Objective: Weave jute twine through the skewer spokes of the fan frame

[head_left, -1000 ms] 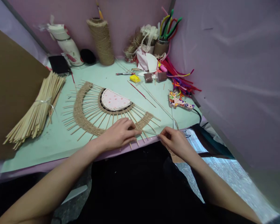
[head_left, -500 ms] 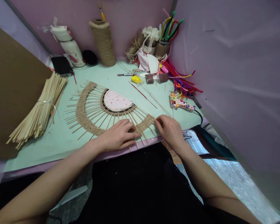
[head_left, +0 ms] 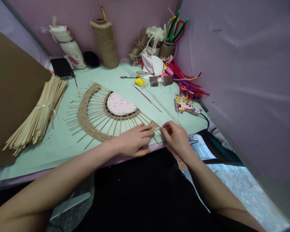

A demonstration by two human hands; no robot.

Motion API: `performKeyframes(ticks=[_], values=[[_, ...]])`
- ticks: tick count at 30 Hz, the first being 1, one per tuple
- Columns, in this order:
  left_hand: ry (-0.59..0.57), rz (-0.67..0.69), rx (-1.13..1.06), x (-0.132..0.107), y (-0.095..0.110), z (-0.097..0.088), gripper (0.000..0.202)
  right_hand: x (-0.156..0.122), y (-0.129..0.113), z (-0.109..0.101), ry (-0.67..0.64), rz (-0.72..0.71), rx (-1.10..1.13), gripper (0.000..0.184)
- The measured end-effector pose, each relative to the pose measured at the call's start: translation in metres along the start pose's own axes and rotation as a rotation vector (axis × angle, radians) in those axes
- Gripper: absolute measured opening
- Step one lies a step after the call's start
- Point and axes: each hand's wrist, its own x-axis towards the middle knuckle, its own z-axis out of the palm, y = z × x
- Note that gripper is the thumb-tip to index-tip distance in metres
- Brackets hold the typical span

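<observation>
A half-round fan of thin sticks (head_left: 94, 117) lies on the table, with a woven jute twine band (head_left: 85, 120) near its outer edge. At its centre is a half circle of pink-patterned fabric (head_left: 120, 103) with a dark braided edge. My left hand (head_left: 135, 140) rests flat over the lower right of the band, fingers stretched and touching the sticks, covering part of the weave. Just past the band's right end, my right hand (head_left: 176, 137) has thumb and forefinger pinched on what looks like the jute twine; its fingertips partly hide the strand.
A tied bundle of sticks (head_left: 40, 114) lies left, beside a brown board (head_left: 13, 96). Behind stand a bottle (head_left: 72, 51) and a twine spool (head_left: 105, 45). At right are a patterned glue gun (head_left: 187, 106), pipe cleaners (head_left: 183, 77) and a pot (head_left: 168, 50) of tools.
My left hand has slid right along the band, towards my right hand, now covering more of its right end. The right hand stays pinched at nearly the same spot.
</observation>
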Motion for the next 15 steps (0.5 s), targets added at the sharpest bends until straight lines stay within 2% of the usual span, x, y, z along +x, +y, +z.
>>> performKeyframes(ticks=[5, 11, 15], values=[[-0.013, 0.002, -0.064, -0.012, -0.002, 0.0, 0.019, -0.017, 0.008, -0.014, -0.015, 0.047, 0.078, 0.012], [-0.003, 0.005, -0.098, -0.015, -0.003, 0.0, 0.017, -0.03, 0.016, -0.018, -0.207, 0.084, 0.066, 0.017], [-0.002, 0.02, -0.122, -0.015, -0.003, -0.002, 0.014, -0.022, 0.017, -0.017, -0.091, -0.022, -0.123, 0.017]])
